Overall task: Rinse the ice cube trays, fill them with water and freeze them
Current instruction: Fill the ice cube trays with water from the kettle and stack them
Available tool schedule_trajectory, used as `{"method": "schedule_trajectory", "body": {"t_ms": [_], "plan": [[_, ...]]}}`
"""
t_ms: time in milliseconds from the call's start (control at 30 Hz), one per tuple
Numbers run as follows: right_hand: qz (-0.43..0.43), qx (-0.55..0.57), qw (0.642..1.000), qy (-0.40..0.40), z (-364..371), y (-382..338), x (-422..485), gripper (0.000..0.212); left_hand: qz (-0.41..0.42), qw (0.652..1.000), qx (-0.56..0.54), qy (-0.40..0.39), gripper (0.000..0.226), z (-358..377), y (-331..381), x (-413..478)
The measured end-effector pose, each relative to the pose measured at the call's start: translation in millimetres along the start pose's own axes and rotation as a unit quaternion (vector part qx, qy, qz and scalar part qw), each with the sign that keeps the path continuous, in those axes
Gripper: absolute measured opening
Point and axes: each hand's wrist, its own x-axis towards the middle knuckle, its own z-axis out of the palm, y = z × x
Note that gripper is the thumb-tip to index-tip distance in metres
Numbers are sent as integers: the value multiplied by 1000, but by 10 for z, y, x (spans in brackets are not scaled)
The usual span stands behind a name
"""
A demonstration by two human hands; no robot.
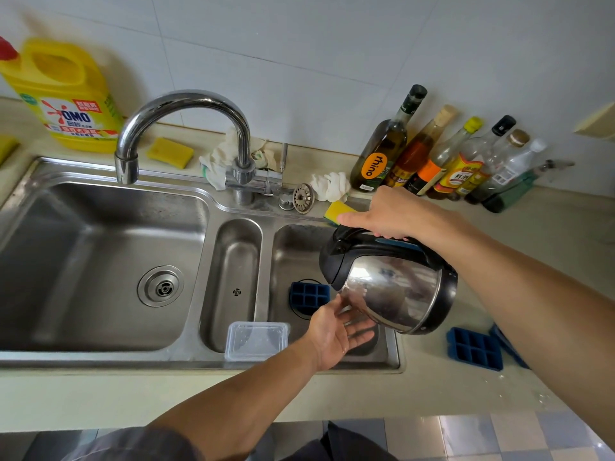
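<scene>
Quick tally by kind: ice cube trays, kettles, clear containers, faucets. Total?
Ice cube trays: 3, one partly hidden at the right
Kettle: 1
Clear container: 1
Faucet: 1
Total: 6

1 ice cube tray [309,296] lies in the sink's [100,357] right basin, beneath the kettle [392,291]. A container [256,341] sits on the near rim. A 2nd tray [475,348] rests on the tabletop [432,387] to the right.

Blue sink tray [309,296], blue counter tray [474,349]
</scene>
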Motion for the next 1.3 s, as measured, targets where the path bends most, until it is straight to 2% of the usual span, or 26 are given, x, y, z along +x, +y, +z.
{"method": "schedule_trajectory", "body": {"t_ms": [600,767,1300], "plan": [[-17,-31,999,-17,-66,-156,18,75,-10,1000,-20,-11,47,45,11,-19],[-40,-15,999,-10,-72,-219,11,65,-14,999,-32,-19,47,45,15,-28],[-48,-43,998,-28,-58,-323,133,73,-8,999,-40,-23,46,10,50,-38]]}}
